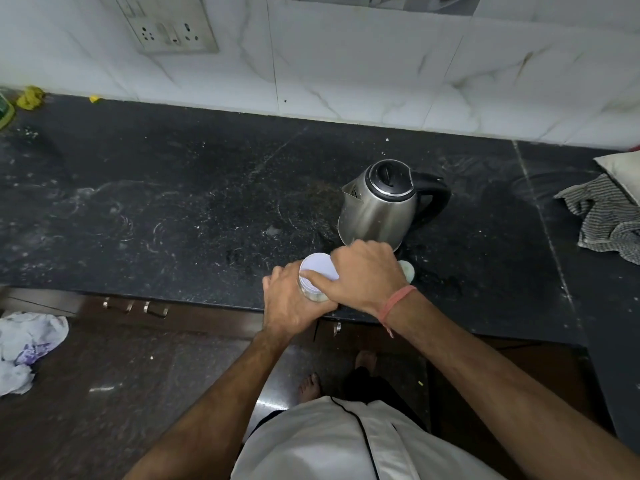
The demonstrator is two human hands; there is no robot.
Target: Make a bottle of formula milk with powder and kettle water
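Note:
A small clear jar with a white lid (317, 271) stands near the front edge of the dark counter (173, 209). My left hand (294, 303) wraps round the jar's body from the left. My right hand (363, 275) grips the white lid from above and the right. Just behind my hands stands a steel kettle (379, 206) with a black lid and a black handle pointing right. A pale rounded object (407, 270) peeks out to the right of my right hand, mostly hidden; I cannot tell what it is.
A striped cloth (606, 220) lies at the counter's right edge. A wall socket panel (173, 29) sits on the tiled wall at the back left. Yellow scraps (31, 97) lie in the far left corner. A crumpled white bag (27, 344) lies on the floor.

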